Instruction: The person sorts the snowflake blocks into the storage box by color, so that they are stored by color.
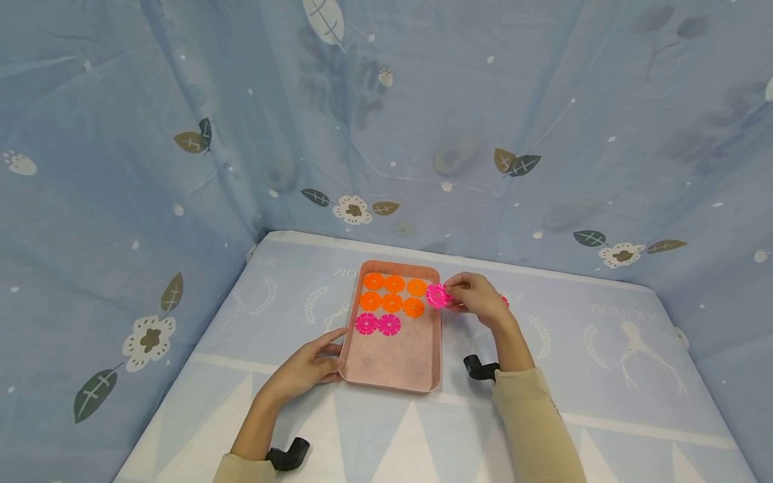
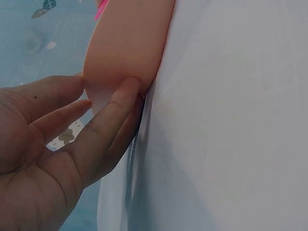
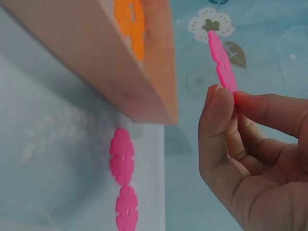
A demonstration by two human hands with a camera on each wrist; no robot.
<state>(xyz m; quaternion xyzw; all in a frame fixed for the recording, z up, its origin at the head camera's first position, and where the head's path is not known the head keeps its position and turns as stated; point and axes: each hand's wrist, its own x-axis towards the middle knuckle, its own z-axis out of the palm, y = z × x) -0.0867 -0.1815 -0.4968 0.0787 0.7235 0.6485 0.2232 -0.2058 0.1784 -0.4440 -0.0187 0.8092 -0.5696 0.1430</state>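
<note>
A shallow pink tray holds several orange notched discs in rows at its far end, with two pink notched discs below them. My right hand pinches another pink notched disc between thumb and fingertips, over the tray's right rim. The right wrist view shows this disc seen nearly edge-on, raised above the rim. My left hand rests at the tray's left side near the front corner. In the left wrist view its fingers touch the outer wall, extended and spread.
Two pink discs lie on the cloth beside the tray's right wall, mostly hidden by my right hand in the head view. Patterned cloth covers the table, and blue curtains enclose its back and sides. Black angled pieces sit at both wrists.
</note>
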